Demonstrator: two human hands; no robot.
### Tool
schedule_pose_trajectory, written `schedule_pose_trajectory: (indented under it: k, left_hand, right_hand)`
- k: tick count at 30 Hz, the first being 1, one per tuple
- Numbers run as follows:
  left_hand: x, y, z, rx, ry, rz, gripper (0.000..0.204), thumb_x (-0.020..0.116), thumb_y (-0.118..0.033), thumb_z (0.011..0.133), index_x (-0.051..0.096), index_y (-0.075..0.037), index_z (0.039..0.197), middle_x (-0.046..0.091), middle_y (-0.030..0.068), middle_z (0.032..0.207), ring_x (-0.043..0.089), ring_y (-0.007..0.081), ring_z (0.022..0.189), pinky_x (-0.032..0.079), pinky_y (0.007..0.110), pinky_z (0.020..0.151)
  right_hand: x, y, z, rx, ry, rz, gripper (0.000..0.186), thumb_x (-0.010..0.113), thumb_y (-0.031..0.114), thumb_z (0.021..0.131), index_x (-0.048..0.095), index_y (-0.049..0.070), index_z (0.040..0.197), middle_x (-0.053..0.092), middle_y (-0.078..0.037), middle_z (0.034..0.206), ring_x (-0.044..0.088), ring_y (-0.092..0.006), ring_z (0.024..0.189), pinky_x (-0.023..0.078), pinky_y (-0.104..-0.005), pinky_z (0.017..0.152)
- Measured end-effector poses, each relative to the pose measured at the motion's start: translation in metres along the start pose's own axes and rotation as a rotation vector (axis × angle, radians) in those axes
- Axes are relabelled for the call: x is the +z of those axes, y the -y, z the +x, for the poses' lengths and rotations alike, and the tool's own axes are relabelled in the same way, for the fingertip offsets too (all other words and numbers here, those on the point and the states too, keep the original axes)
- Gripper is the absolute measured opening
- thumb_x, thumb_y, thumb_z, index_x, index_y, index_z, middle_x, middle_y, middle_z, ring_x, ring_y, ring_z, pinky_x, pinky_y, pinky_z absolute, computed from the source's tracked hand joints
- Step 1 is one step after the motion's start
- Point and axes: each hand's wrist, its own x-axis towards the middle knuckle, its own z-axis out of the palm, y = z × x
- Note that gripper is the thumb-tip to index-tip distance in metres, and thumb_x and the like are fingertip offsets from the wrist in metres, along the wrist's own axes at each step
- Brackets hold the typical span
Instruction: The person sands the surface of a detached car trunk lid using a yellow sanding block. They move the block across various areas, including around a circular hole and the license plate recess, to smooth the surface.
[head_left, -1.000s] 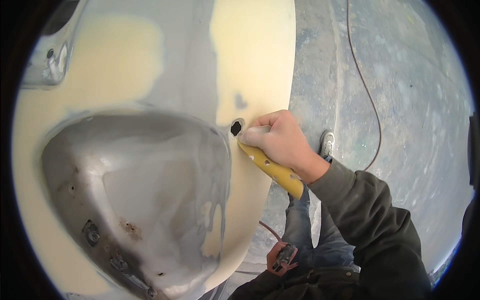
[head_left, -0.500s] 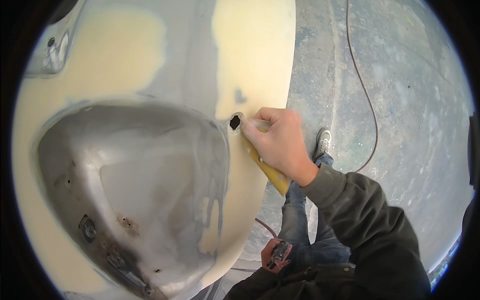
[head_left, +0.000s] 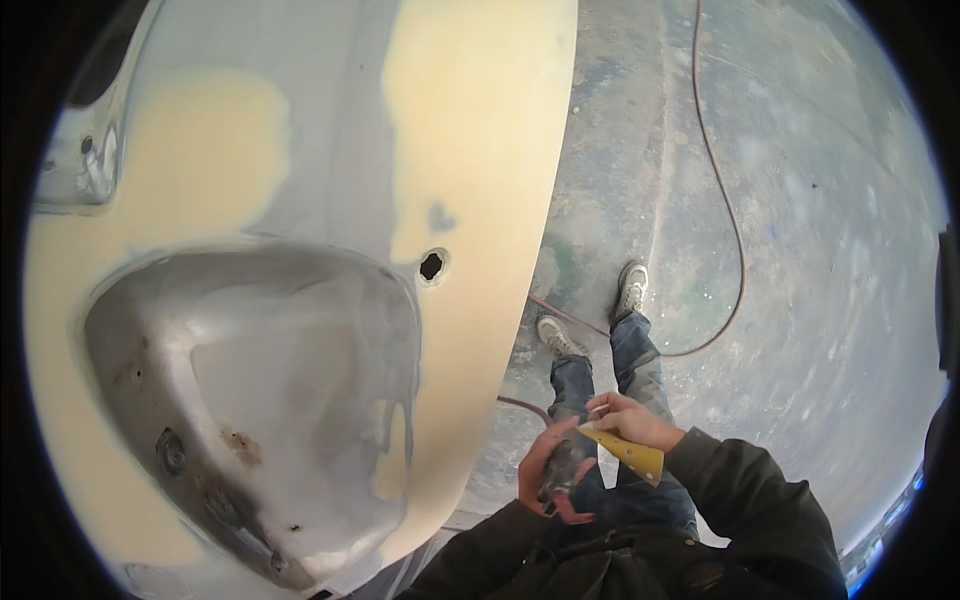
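Low in front of my body, my left hand (head_left: pixel 540 468) is wrapped around a dark hand-held air tool (head_left: pixel 566 468); a thin hose runs toward it, and its exact kind is hard to make out. Close beside it, my right hand (head_left: pixel 640 422) pinches a folded sheet of yellow sandpaper (head_left: pixel 632 456) with round holes. Both hands are off the vehicle body panel (head_left: pixel 480 190), which has grey and cream patches. A small notched hole (head_left: pixel 432 266) pierces the panel near a large rounded recess (head_left: pixel 275 390) of bare, stained metal.
A reddish-brown hose (head_left: pixel 738 225) curves across the scuffed grey concrete floor (head_left: pixel 830 250). My shoes (head_left: pixel 632 290) stand on that floor to the right of the panel edge. A smaller recess (head_left: pixel 85 160) sits at the upper left.
My right hand has left the panel beside the small hole and come down near my left hand, still holding the sandpaper. My left hand has risen slightly with the tool.
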Motion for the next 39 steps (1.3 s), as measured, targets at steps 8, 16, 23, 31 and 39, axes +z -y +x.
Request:
schedule_pose_trajectory:
  k: [8,16,23,31,39]
  left_hand:
    - [0.041,0.034,-0.007,-0.251,-0.122,-0.048,0.028,0.083,-0.016,0.088,0.065,-0.003,0.105,0.067,0.0033,0.090,0.060,0.0069,0.087,0.050,0.027,0.076]
    - [0.056,-0.012,0.012,-0.358,-0.268,-0.301,0.027,0.081,-0.022,0.090,0.069,-0.004,0.105,0.071,0.0014,0.091,0.064,0.0074,0.084,0.052,0.028,0.077]
    - [0.046,0.009,-0.002,-0.516,-0.230,-0.390,0.023,0.080,-0.020,0.091,0.067,-0.003,0.100,0.070,0.0009,0.091,0.062,0.0063,0.084,0.052,0.028,0.078]
    - [0.013,0.099,-0.093,-0.385,0.009,-0.518,0.035,0.078,-0.018,0.092,0.053,0.001,0.108,0.062,0.0131,0.110,0.067,0.0239,0.105,0.059,0.043,0.097]
    - [-0.043,0.092,-0.129,-0.426,-0.104,-0.345,0.034,0.084,-0.005,0.079,0.066,-0.004,0.108,0.073,0.0105,0.102,0.072,0.0226,0.094,0.056,0.035,0.083]
  right_hand:
    - [-0.031,0.057,-0.053,-0.303,0.097,-0.336,0.048,0.041,0.031,0.108,0.046,0.003,0.146,0.057,-0.012,0.137,0.055,-0.0255,0.128,0.041,-0.0401,0.112]
    - [-0.003,0.103,-0.056,-0.487,0.210,-0.118,0.053,0.070,0.018,0.096,0.052,0.000,0.142,0.067,-0.011,0.126,0.064,-0.0176,0.114,0.050,-0.0328,0.099]
    - [0.027,0.095,-0.032,-0.531,-0.021,-0.088,0.016,0.067,0.009,0.094,0.061,0.001,0.106,0.070,-0.006,0.103,0.065,-0.0109,0.087,0.053,-0.0264,0.079]
    - [0.136,0.124,-0.041,-0.873,0.010,-0.828,0.078,0.059,-0.003,0.081,0.033,0.004,0.154,0.070,-0.015,0.088,0.068,-0.0234,0.071,0.055,-0.0352,0.067]
    - [0.243,0.094,-0.016,-1.004,-0.212,-1.479,0.102,0.071,0.011,0.071,0.022,-0.004,0.158,0.065,-0.010,0.075,0.066,-0.0297,0.063,0.051,-0.0408,0.055]
